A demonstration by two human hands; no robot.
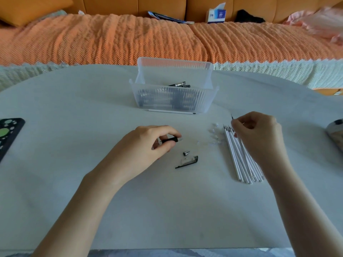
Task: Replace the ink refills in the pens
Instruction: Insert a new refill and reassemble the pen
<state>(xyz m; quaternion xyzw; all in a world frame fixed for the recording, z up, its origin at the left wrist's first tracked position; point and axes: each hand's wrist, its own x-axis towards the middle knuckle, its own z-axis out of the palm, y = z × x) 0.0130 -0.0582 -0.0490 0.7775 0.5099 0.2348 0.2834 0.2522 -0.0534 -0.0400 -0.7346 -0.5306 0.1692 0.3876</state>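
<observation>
While the left hand curls its fingers around a black pen barrel with a clear end, held low over the pale grey table, the right hand pinches one thin white ink refill; only its dark tip shows above the fingers. That hand sits right over the bundle of white ink refills lying on the table to the right.

The pen is in pieces. A small silver cone-shaped nose piece and a clear cap with a black clip lie just beside each other, near the left hand. Tiny clear tip covers are scattered between barrel and bundle. A ribbed translucent plastic box stands farther back with more dark pens inside, and a lone white refill lies along its front.

Step, as I judge it: a fresh refill picked, not yet inserted. Next move calls for bringing refill and barrel together, lining up the refill with the open barrel end, sliding it in, then screwing on the nose piece and capping.
</observation>
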